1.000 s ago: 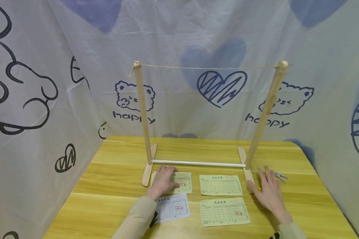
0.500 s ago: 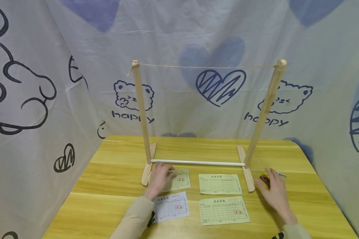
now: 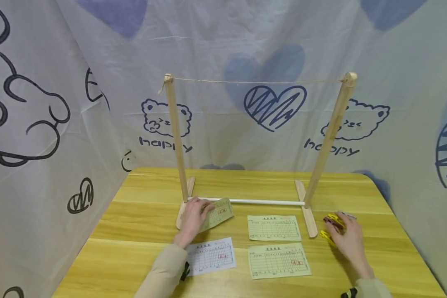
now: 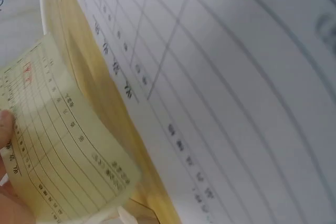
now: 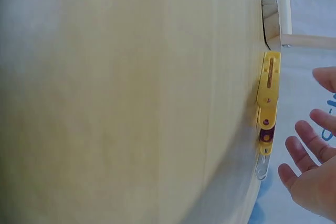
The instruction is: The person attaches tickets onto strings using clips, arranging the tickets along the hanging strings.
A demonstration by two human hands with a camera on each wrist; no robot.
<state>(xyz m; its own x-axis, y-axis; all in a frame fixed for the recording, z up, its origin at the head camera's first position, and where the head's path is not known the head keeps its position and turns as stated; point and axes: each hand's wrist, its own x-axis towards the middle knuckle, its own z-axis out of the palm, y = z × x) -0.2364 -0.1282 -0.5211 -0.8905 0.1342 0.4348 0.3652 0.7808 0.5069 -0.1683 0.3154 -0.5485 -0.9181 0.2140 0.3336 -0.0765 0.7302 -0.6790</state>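
A wooden stand [image 3: 176, 136] spans the counter [image 3: 123, 244], its white rod [image 3: 266, 202] the nearest obstacle to the work. A person's left hand [image 3: 193, 217], grip pinched on a yellow slip [image 3: 221, 212], has tilted up the paper that lay flat a second ago, seemingly freeing it for handling. The right hand [image 3: 350, 241] spreads its fingers, holding nothing. Two other yellow slips [image 3: 274, 228] and a white slip [image 3: 210, 257] lie flat; small clips [image 5: 269, 80] lie near the right hand.
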